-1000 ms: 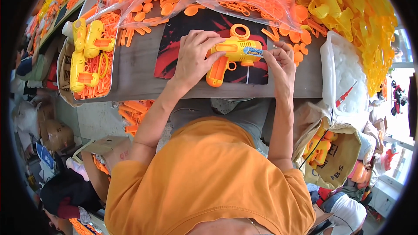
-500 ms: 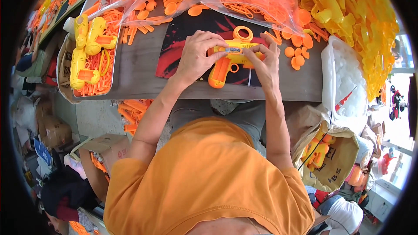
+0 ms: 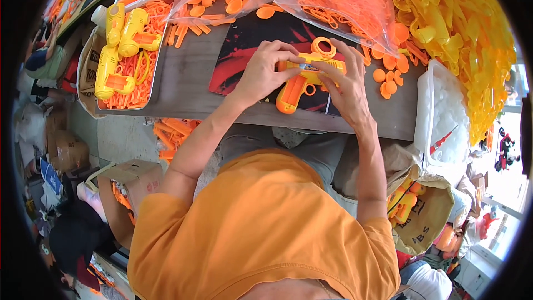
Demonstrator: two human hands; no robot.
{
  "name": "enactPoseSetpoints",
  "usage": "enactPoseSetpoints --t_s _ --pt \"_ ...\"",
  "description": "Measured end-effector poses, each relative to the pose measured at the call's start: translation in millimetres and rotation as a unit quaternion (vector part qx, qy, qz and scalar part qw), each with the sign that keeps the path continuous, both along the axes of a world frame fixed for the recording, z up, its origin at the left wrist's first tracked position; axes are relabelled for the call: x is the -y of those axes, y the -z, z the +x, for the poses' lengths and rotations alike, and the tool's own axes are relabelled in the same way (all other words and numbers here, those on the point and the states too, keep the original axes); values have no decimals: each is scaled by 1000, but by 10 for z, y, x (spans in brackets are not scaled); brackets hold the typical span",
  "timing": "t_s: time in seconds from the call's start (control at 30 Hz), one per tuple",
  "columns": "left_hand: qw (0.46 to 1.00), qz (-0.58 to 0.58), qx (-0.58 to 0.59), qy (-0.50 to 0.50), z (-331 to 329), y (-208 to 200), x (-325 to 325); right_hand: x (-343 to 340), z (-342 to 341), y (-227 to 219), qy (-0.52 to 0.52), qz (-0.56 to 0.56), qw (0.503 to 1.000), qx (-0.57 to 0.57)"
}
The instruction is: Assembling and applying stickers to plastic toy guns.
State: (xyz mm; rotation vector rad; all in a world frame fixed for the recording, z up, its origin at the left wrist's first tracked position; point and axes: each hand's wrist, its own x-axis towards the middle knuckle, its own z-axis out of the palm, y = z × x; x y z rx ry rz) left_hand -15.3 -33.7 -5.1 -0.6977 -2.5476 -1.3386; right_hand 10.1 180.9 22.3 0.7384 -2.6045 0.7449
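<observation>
A yellow and orange toy gun (image 3: 291, 95) lies on its side on a dark mat with red streaks (image 3: 226, 65). On its yellow body is a small printed sticker (image 3: 310, 68). My left hand (image 3: 265, 71) is closed, thumb and forefinger pinching at the sticker's left end. My right hand (image 3: 350, 84) bends over the barrel side, forefinger on the sticker's right part and thumb just below, gripping the gun's body. An orange ring (image 3: 323, 48) sits at the gun's upper edge; I cannot tell whether it is attached. My fingers hide part of the body.
A bin (image 3: 157, 78) at left holds yellow toy bodies and orange parts. Orange discs (image 3: 387, 80) lie right of the mat. Clear bags of orange parts (image 3: 338, 3) stand behind. A white tub (image 3: 425, 111) and an open sack (image 3: 433, 211) are at right, near piled yellow parts (image 3: 461, 33).
The whole view has shifted and tilted slightly, so the table appears farther right. My right forefinger has come over the sticker, covering more of its right end. My left hand still pinches at the left end.
</observation>
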Motion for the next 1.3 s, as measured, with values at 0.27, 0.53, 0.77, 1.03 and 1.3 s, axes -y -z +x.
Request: enactPoseSetpoints --t_s 0.27,0.53,0.77,1.03,1.3 --pt "993 86 69 43 -63 98 43 10 -44 11 -76 91 993 -6" --pt "997 73 32 18 -1 89 8 -35 -49 -12 22 -14 1000 7" --pt "973 -30 -227 11 44 120 4 -124 60 145 -25 13 999 40" --pt "968 -68 -240 11 111 92 -53 -124 -369 14 6 -137 921 364" --pt "974 -91 -209 -4 142 80 -60 -171 -587 -45 -47 -198 823 530"
